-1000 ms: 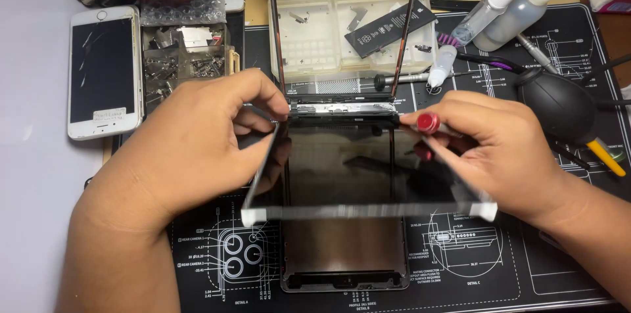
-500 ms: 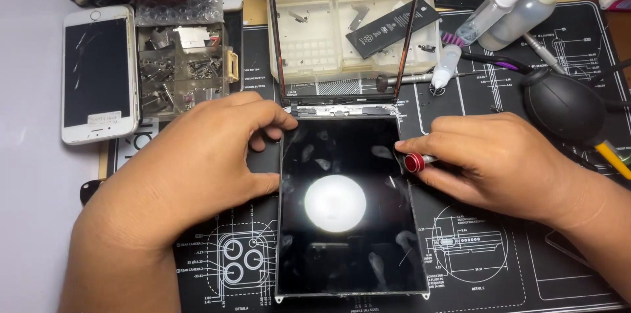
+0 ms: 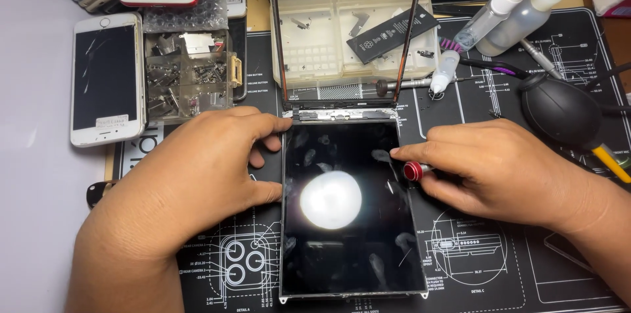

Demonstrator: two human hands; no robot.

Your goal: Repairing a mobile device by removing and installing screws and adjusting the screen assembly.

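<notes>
A dark tablet screen panel [image 3: 348,254] lies flat on the tablet body, with a round lamp glare on its middle. My left hand [image 3: 190,181] rests along its left edge, fingertips at the top left corner. My right hand [image 3: 506,168] holds a small red-capped screwdriver [image 3: 413,170], and its fingertips touch the panel's right edge. The tablet's thin black front glass frame [image 3: 409,37] stands upright behind the panel, hinged at the top edge.
All this sits on a black printed work mat [image 3: 499,267]. A clear parts organizer [image 3: 328,24] with a black battery [image 3: 388,34] stands behind. A white phone [image 3: 108,76], a screw box [image 3: 187,73], spray bottles [image 3: 499,11] and a black air blower [image 3: 559,109] surround it.
The screen panel, held tilted up by both hands a second ago, has been lowered and now lies flat. Both hands have settled onto its side edges.
</notes>
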